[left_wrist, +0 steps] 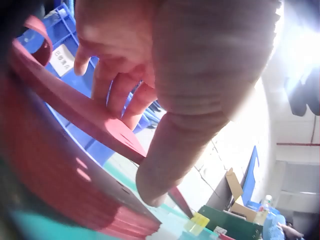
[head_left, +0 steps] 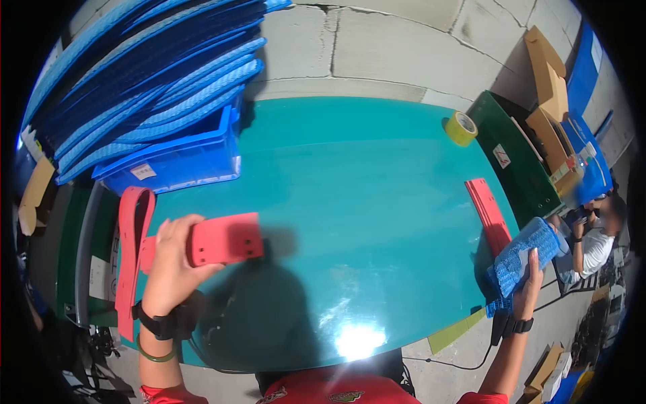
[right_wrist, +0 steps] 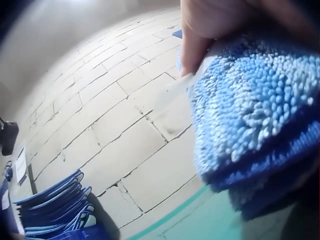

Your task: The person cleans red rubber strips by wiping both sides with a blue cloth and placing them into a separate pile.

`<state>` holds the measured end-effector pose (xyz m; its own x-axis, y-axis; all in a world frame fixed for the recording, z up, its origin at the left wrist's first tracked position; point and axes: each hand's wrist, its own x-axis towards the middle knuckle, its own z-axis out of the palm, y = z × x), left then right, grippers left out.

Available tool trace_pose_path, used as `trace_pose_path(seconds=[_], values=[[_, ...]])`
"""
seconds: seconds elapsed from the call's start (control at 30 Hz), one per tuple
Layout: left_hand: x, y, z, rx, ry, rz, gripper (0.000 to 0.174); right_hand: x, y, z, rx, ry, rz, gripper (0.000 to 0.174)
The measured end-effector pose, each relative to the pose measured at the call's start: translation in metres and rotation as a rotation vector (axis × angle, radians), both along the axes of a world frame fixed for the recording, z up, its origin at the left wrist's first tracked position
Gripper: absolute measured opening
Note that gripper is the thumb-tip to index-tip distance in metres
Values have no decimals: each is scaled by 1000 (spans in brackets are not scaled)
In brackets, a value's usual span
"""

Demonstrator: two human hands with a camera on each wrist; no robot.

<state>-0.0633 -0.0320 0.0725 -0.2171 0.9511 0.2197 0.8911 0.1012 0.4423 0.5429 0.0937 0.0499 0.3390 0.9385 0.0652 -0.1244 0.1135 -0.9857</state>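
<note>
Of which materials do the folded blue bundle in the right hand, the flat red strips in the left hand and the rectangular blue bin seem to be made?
Folded blue bundle: probably textile, perhaps microfibre, matte; its looped pile shows.
Flat red strips: perhaps rubber or leather-like sheet, smooth; one bends into a loop.
Rectangular blue bin: likely plastic, slightly glossy, from its stiff, ribbed walls.

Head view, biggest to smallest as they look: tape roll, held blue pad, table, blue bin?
1. table
2. blue bin, partly covered
3. held blue pad
4. tape roll
</note>
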Motion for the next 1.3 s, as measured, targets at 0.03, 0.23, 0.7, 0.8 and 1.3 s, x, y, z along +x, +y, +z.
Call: trace_pose_path(seconds=[0.03,0.23,0.7,0.8,1.3], values=[[11,3,7,-3,4,12,70,-10,-2,0,45,-42,-63,44],[83,30,1,76,9,-426,71,-70,-26,-23,116,362,132,65],[69,44,-20,-112,-89,-543,82,-163,-26,-47,-135,710,271,62],[55,34,-12,-268,-177,-520,84,-167,-24,-45,-159,692,271,62],[60,32,-37,-113,49,-573,63,-180,-35,-13,-92,405,246,66]])
